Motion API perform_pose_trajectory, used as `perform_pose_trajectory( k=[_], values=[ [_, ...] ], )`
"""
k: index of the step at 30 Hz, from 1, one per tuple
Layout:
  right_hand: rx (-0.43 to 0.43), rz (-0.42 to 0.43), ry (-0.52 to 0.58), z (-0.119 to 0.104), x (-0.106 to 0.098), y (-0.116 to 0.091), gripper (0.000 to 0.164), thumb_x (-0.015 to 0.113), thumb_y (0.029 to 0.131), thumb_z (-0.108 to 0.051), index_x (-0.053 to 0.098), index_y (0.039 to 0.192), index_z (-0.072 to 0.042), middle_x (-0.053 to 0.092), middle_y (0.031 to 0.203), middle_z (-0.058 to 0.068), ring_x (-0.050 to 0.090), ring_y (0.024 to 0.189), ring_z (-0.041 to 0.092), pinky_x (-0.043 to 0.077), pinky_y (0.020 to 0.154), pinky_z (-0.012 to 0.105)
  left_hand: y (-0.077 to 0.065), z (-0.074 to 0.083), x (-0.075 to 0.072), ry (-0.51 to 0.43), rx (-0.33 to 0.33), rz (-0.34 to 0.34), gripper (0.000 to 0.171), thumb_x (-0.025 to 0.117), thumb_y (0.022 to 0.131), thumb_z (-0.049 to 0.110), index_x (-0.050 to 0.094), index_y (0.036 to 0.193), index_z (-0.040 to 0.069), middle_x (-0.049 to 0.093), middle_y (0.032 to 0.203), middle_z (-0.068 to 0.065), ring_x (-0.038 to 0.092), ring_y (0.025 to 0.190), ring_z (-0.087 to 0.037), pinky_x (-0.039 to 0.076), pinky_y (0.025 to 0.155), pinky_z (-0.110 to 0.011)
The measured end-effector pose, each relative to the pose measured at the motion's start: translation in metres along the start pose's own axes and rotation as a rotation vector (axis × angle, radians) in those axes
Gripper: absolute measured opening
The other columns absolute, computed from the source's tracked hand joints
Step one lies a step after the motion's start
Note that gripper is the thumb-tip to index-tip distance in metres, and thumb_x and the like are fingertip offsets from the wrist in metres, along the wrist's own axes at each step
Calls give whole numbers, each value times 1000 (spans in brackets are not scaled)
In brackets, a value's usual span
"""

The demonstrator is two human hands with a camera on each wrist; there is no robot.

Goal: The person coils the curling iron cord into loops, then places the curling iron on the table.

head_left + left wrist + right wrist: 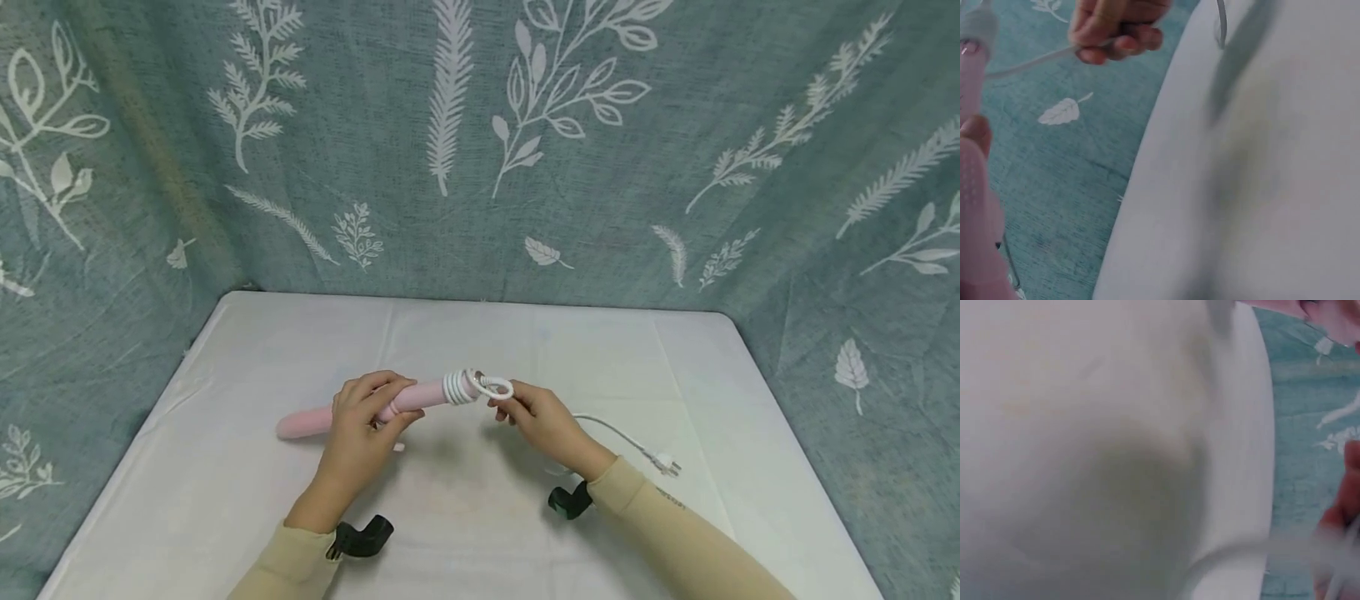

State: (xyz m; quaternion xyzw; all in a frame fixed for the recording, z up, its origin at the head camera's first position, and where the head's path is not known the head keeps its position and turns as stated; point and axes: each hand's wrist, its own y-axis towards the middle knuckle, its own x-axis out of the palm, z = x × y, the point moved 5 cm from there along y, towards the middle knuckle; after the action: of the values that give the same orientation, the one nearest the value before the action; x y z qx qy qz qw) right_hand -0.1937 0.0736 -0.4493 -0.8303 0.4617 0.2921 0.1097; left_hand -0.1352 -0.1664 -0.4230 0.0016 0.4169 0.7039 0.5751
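My left hand (363,425) grips a pink hair curling iron (303,423) around its middle, holding it over the table with its rounded end to the left. Several turns of white cord (456,388) are wound about the handle's right end. Just off that end, my right hand (546,421) pinches the cord between thumb and fingers, where a loop (498,388) stands out. In the left wrist view the cord (1035,64) runs from the iron (979,225) to the right hand (1119,28). Blurred cord (1241,550) trails below the right fingers (1332,519) in the right wrist view.
The cord's free end lies on the white-covered table (480,542) at right, ending in a two-pin plug (666,464). Black wrist mounts (365,537) sit on both wrists. A green leaf-patterned curtain (480,233) hangs behind and at both sides.
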Motion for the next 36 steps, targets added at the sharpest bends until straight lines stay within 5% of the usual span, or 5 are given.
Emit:
perform_pose_trajectory(
  k=[9,21,24,31,36],
  values=[
    [37,-21,-175,3,18,-11,17,47,103,-15,63,98,-8,57,75,-1,46,61,8,43,58,26,11,-1,-11,6,-186,151,33,82,78,13,72,110,11,59,117,0,41,93,-16,31,70,-27],
    [354,-150,940,14,-17,-9,35,50,101,-38,58,105,-4,38,68,-5,28,50,5,24,48,20,20,-1,-24,-36,-278,274,32,81,80,13,72,110,12,59,117,1,42,97,-10,39,67,-18],
    [258,-135,692,12,-24,-10,34,49,101,-38,64,105,-7,41,67,-4,31,52,6,28,51,21,20,-1,-22,-42,-291,262,31,80,81,14,72,111,13,59,117,1,42,98,-11,39,67,-18],
    [-294,142,-673,-32,-5,-21,16,58,98,-28,68,90,-18,61,71,-8,52,57,6,45,53,24,22,-3,-14,-33,-290,262,33,83,78,14,73,110,11,60,117,-2,42,94,-12,36,68,-23],
    [-508,179,-869,-51,21,-34,17,67,92,-28,61,80,-17,48,59,-8,46,49,7,38,47,22,24,-4,-8,-10,-265,261,36,85,75,13,73,109,9,62,115,-6,44,92,-17,31,72,-30]
  ],
)
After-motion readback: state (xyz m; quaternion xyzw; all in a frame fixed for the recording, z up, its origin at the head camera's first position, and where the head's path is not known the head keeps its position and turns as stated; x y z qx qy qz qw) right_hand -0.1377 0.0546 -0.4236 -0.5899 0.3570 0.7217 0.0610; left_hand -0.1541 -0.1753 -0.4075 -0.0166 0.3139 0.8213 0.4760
